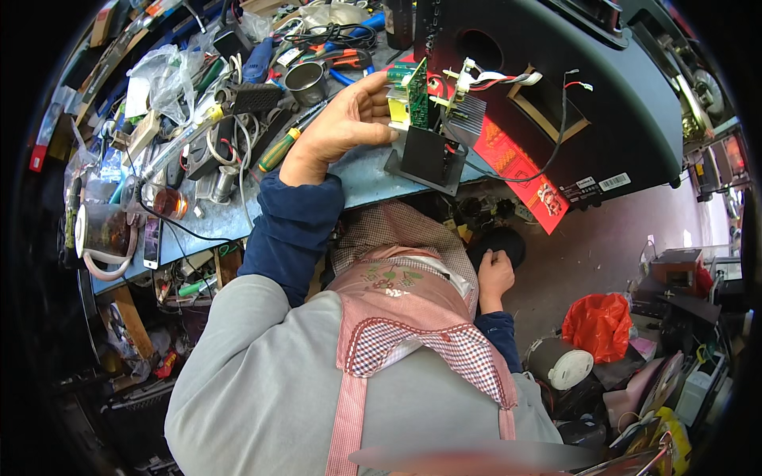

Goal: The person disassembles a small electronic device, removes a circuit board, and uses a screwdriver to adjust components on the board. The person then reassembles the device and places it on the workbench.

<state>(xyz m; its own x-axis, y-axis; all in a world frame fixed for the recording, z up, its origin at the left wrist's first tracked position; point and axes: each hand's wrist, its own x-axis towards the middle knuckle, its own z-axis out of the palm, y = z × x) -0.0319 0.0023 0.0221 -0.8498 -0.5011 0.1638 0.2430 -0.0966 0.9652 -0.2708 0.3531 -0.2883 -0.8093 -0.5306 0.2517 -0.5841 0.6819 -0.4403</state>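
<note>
Green circuit board [417, 94] stands upright at twelve o'clock, above the workbench [361, 173] edge; left hand [341, 127] appears to pinch its left side. Right hand [497, 278], at four, is curled; contents I cannot tell. Edge-only support seems advisable. I count one board, one metal cup [305, 89] at eleven, one black cabinet [631, 111] at two.

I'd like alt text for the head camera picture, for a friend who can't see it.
A person's left hand holds an upright green circuit board at the edge of a cluttered blue workbench, beside a large black cabinet. The right hand is down by the person's side, next to a dark round object too unclear to identify.
</note>
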